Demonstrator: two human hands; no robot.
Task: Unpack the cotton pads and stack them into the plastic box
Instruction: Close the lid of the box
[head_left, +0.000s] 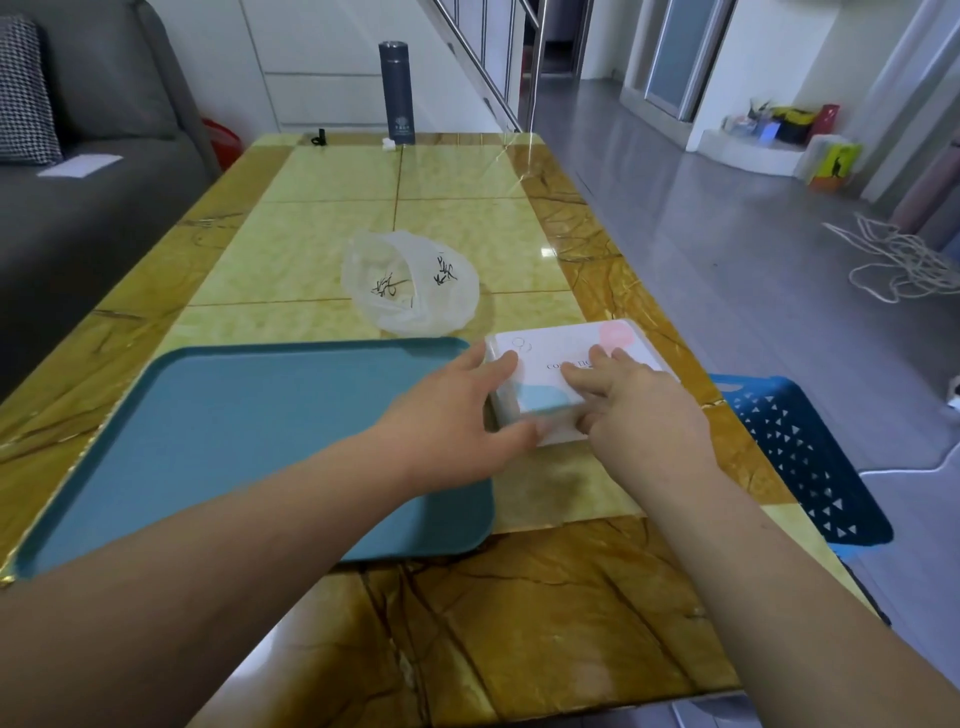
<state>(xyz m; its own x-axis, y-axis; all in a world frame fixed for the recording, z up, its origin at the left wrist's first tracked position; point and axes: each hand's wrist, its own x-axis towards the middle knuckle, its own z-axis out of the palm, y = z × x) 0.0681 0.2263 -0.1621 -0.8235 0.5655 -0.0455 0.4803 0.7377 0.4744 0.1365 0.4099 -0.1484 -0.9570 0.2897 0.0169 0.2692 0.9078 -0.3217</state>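
A white pack of cotton pads (561, 348) with pink and pale blue patches and printed letters lies on the table, just right of a teal tray (249, 415). My left hand (457, 415) grips the pack's left and near side, its thumb at the front edge. From the right, my right hand (634, 410) rests on the pack with fingers across the top and thumb on the front edge. No plastic box for the pads is in view.
A crumpled clear plastic bag (410, 283) lies beyond the tray. A dark flask (396, 93) stands at the table's far end. A blue perforated basket (800, 457) sits beside the table's right edge. A grey sofa (93, 156) runs along the left.
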